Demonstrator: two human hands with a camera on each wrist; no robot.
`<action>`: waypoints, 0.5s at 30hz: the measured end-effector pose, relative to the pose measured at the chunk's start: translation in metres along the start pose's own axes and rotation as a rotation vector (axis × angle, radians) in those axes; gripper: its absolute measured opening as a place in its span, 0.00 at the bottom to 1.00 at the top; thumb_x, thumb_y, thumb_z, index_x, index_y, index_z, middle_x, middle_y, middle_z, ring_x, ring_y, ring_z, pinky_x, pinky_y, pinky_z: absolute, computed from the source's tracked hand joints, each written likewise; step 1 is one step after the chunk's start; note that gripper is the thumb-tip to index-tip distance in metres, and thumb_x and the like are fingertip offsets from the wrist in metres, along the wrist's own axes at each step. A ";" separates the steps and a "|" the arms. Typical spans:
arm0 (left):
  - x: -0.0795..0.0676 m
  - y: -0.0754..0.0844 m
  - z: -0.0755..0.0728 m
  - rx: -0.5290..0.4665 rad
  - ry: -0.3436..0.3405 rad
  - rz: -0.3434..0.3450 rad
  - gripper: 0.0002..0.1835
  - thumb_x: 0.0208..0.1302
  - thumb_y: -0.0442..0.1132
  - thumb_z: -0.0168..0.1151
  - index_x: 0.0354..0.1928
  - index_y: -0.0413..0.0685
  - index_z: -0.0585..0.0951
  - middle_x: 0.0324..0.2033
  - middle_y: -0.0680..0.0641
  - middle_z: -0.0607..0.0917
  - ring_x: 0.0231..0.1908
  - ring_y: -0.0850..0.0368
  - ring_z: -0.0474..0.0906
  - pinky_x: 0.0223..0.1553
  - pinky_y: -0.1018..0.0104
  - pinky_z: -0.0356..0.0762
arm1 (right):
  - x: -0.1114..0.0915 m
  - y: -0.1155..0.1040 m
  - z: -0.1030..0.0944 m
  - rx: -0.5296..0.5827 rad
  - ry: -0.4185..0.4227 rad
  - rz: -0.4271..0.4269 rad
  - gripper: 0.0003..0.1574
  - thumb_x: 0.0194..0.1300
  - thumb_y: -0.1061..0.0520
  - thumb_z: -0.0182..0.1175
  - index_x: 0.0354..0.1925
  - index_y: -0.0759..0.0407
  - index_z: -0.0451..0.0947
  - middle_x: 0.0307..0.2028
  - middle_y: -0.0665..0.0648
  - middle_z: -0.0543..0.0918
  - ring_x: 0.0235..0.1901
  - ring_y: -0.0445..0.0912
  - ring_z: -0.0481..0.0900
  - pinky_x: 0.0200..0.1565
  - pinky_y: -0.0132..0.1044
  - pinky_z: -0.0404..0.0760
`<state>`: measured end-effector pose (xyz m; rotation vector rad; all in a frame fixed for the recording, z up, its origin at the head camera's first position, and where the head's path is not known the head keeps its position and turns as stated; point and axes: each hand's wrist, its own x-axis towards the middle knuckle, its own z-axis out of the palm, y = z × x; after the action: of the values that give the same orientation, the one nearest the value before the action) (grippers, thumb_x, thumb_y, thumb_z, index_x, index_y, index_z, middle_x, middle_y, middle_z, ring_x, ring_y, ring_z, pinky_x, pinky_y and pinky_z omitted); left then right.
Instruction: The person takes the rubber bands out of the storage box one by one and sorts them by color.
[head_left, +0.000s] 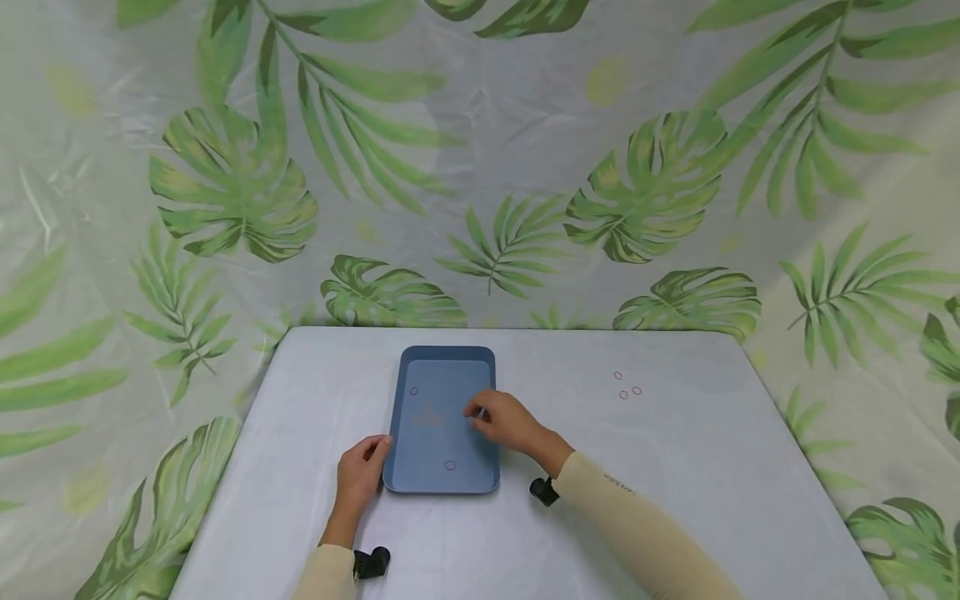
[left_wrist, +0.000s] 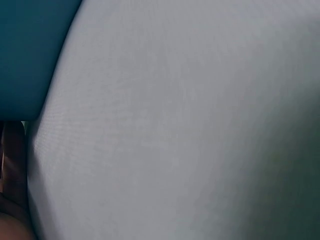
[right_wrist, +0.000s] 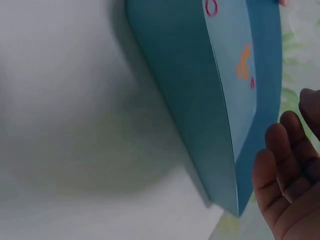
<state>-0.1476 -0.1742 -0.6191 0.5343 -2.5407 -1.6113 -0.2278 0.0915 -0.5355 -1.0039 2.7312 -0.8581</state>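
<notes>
A shallow blue tray [head_left: 442,479] lies on the white-covered table, long sides running away from me. Inside it are a cluster of small orange rings [head_left: 428,417], one red ring [head_left: 414,391] near the left wall and another red ring [head_left: 450,466] toward the front. My left hand [head_left: 360,473] grips the tray's left edge, its fingers low against the outer wall. Over the tray's right side hovers my right hand [head_left: 510,423], fingers bent, with thumb and forefinger close together. I cannot tell whether a small ring sits between those fingertips.
To the right of the tray, three small red rings lie on the tablecloth: one ring [head_left: 618,376] farther back, two nearer. A leaf-patterned curtain [head_left: 517,167] hangs behind the table's far edge. Black wrist cameras sit by both sleeves.
</notes>
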 end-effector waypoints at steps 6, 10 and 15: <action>0.001 -0.001 0.000 0.003 0.001 -0.001 0.16 0.70 0.48 0.61 0.47 0.43 0.86 0.43 0.42 0.89 0.39 0.60 0.79 0.40 0.70 0.76 | -0.001 -0.011 0.019 -0.027 -0.069 -0.053 0.08 0.67 0.62 0.62 0.44 0.57 0.83 0.42 0.54 0.85 0.41 0.45 0.82 0.43 0.34 0.80; 0.000 0.000 -0.001 0.006 0.000 -0.006 0.17 0.70 0.48 0.61 0.47 0.43 0.86 0.43 0.42 0.89 0.39 0.59 0.79 0.41 0.70 0.76 | -0.002 -0.016 0.028 -0.012 -0.085 -0.069 0.08 0.67 0.62 0.62 0.44 0.58 0.84 0.41 0.53 0.85 0.40 0.44 0.81 0.42 0.32 0.80; 0.000 0.000 -0.001 0.002 0.002 -0.008 0.17 0.70 0.48 0.62 0.47 0.43 0.86 0.43 0.42 0.89 0.39 0.60 0.79 0.41 0.70 0.76 | -0.001 -0.022 0.035 0.005 -0.107 -0.060 0.09 0.66 0.63 0.62 0.44 0.57 0.84 0.41 0.54 0.85 0.40 0.44 0.81 0.43 0.32 0.79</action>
<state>-0.1471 -0.1753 -0.6185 0.5466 -2.5419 -1.6102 -0.2050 0.0621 -0.5529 -1.1029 2.6209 -0.7953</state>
